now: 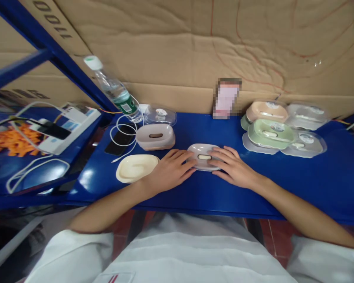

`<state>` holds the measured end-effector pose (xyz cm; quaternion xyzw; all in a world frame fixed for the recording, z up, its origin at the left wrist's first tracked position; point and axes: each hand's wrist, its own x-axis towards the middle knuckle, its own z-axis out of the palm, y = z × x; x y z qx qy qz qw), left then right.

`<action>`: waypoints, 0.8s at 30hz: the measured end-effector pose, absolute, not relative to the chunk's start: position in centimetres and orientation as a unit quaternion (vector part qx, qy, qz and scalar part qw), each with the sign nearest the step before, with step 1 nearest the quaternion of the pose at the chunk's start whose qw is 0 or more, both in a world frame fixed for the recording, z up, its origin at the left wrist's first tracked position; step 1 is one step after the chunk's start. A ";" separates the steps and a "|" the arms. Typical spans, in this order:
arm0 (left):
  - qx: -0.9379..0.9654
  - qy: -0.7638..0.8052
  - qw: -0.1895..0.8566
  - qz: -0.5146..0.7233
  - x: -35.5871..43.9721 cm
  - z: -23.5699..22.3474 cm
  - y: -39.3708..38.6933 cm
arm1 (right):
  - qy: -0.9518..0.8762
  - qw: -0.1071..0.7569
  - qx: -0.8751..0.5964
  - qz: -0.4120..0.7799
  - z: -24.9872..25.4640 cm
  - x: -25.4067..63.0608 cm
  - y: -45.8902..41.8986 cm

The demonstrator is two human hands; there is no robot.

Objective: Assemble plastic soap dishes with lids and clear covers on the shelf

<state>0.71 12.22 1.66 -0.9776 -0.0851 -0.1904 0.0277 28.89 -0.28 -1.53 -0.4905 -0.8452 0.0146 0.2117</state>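
Observation:
A pale grey-lilac oval plastic soap dish [205,149] with a cream-coloured insert in its middle lies on the blue table in front of me. My left hand [175,167] grips its left end, fingers over the rim. From the other side my right hand [234,167] holds the right end, with fingertips reaching onto the inside. Both thumbs are near the dish's front edge. Just left of my left hand is a cream oval tray [135,168], partly covered by that hand. Behind it stands a deeper lilac soap dish [155,135] with a dark slot.
Several stacked soap dishes, including a green one [273,133] and a peach one [267,111], sit at the right. A clear lid [161,115], a water bottle [115,90], a white cable [113,131] and a black phone [119,140] are at the left. A propped phone [225,98] leans against cardboard.

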 end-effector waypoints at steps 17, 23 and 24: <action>-0.967 -0.238 -0.075 -0.050 -2.2 7.5 34.7 | -0.841 0.201 -0.502 0.002 -1.7 28.2 -0.3; -0.970 -0.218 -0.068 -0.079 -2.9 5.3 35.1 | -0.844 0.175 -0.506 0.021 -0.9 28.0 -0.2; -0.969 -0.218 -0.067 -0.093 -3.0 5.3 34.8 | -0.846 0.170 -0.505 0.027 -0.8 28.1 -0.2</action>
